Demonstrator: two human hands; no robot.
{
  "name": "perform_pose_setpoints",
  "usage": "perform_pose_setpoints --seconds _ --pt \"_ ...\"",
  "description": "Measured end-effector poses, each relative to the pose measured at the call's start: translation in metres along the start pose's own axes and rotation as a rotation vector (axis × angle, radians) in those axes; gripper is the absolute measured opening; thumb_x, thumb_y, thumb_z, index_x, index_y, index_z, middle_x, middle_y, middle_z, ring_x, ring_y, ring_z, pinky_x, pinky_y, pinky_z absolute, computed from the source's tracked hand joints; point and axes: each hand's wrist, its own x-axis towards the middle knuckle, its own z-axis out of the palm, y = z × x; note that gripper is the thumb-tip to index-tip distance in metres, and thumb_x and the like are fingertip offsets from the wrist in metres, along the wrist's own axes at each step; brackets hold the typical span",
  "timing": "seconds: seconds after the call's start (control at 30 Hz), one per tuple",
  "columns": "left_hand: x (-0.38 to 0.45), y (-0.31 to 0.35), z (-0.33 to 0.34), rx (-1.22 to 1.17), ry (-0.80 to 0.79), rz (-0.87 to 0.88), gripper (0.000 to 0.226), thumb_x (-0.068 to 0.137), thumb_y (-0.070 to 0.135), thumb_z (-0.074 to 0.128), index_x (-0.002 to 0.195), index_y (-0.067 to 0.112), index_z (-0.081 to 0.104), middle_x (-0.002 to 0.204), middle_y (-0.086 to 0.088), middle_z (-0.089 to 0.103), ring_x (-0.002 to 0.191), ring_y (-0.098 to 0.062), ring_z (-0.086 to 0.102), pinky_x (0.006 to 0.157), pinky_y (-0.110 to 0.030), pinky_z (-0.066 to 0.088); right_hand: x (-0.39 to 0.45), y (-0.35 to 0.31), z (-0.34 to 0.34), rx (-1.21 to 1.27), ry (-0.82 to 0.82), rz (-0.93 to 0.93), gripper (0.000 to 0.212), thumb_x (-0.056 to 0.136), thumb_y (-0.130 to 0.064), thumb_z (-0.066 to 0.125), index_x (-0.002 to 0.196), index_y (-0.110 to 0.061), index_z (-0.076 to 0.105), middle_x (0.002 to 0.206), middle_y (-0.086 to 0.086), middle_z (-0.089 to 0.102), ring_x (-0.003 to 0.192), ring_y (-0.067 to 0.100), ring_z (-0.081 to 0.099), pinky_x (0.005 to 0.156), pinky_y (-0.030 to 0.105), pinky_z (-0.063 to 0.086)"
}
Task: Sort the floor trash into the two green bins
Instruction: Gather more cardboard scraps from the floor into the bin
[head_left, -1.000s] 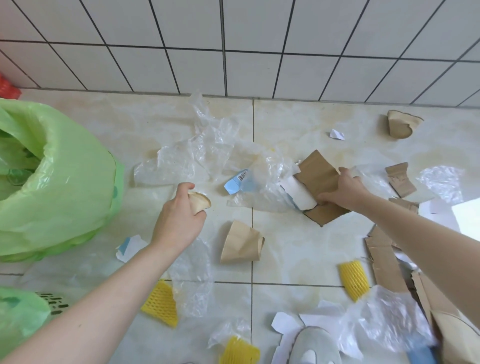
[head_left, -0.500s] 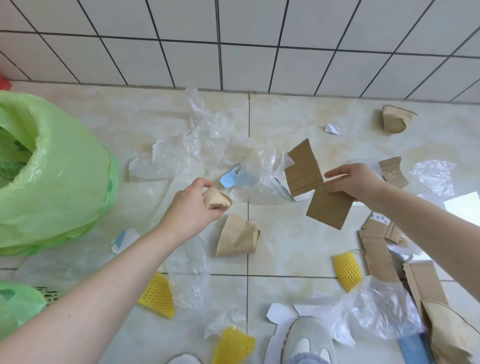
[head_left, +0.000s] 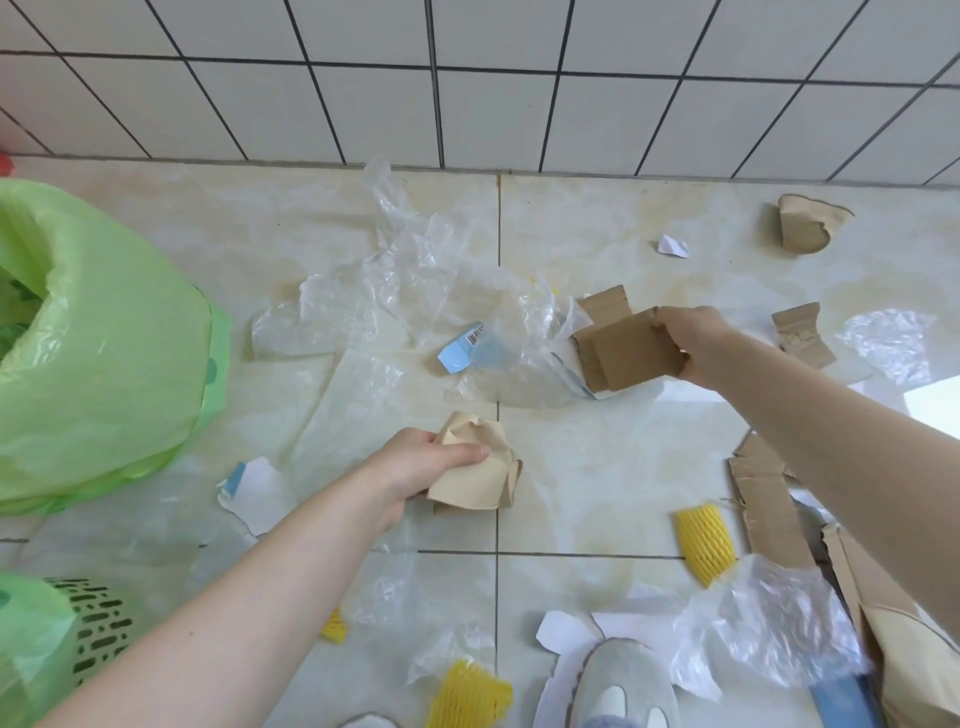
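The left hand (head_left: 415, 462) gripped crushed tan paper cups (head_left: 475, 467), fingers curled over the top, just above the floor (head_left: 597, 467) near a tile joint. The right hand (head_left: 691, 343) pinched a folded piece of brown cardboard (head_left: 623, 348) by its right edge, holding it beside a crumpled clear plastic sheet (head_left: 405, 280) and a small blue box (head_left: 460, 353) with a barcode.

2 bins stood at the left: a large one lined with a green bag (head_left: 104, 338), and a green slotted basket (head_left: 93, 618) at the lower left corner, also bagged.

Loose trash lay all around: 1 more tan cup (head_left: 805, 223) near the wall, torn cardboard strips (head_left: 769, 499) at right, yellow foam nets (head_left: 704, 540), white paper scraps (head_left: 249, 488) and another clear bag (head_left: 769, 623). A grey shoe (head_left: 623, 686) showed at the bottom edge.
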Motion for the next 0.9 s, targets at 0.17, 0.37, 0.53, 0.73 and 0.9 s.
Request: perform_pose_setpoints --seconds 0.17,0.37,0.53,0.73,0.9 --pt "0.007 -0.013 0.008 0.010 -0.002 0.001 0.033 0.073 0.030 0.079 0.101 0.014 0.070 0.098 -0.004 0.074 0.097 -0.021 0.068 0.092 -0.034 0.050 0.012 0.011 0.019 -0.219 -0.015 -0.070 0.035 0.086 -0.020 0.062 0.115 -0.001 0.054 0.102 0.010 0.054 0.092 0.024 0.052 0.083 0.034 0.046" --pt "0.010 -0.012 0.018 0.002 0.013 0.018 0.033 0.073 0.028 0.079 0.101 0.012 0.069 0.099 -0.008 0.073 0.096 -0.025 0.068 0.082 -0.034 0.054 0.012 0.019 0.033 -0.436 0.018 -0.121 0.059 0.070 -0.019 0.067 0.122 -0.013 0.040 0.117 0.011 0.053 0.108 0.033 0.053 0.089 0.045 0.050" --pt "0.010 -0.015 0.026 0.008 0.006 0.012 0.034 0.069 0.029 0.082 0.096 0.011 0.070 0.095 -0.009 0.073 0.092 -0.025 0.069 0.082 -0.036 0.054 0.006 0.019 0.034 -0.370 0.009 -0.108 0.055 0.081 -0.009 0.067 0.130 -0.006 0.043 0.109 0.012 0.052 0.096 0.028 0.053 0.071 0.036 0.048" --pt "-0.004 -0.009 0.024 -0.137 -0.088 0.046 0.033 0.076 0.022 0.078 0.102 0.004 0.068 0.095 -0.015 0.071 0.081 -0.025 0.066 0.068 -0.034 0.054 0.000 0.034 0.014 -0.071 -0.079 -0.001 0.017 0.081 -0.009 0.070 0.095 -0.010 0.059 0.100 0.009 0.061 0.089 0.024 0.057 0.067 0.032 0.048" --pt "-0.024 -0.004 0.016 -0.217 -0.061 0.102 0.031 0.079 0.019 0.075 0.103 0.001 0.066 0.089 -0.013 0.069 0.072 -0.022 0.065 0.054 -0.027 0.054 -0.023 0.039 -0.003 0.086 -0.101 0.012 0.028 0.086 -0.005 0.062 0.113 -0.005 0.056 0.111 0.013 0.061 0.096 0.027 0.061 0.073 0.041 0.056"
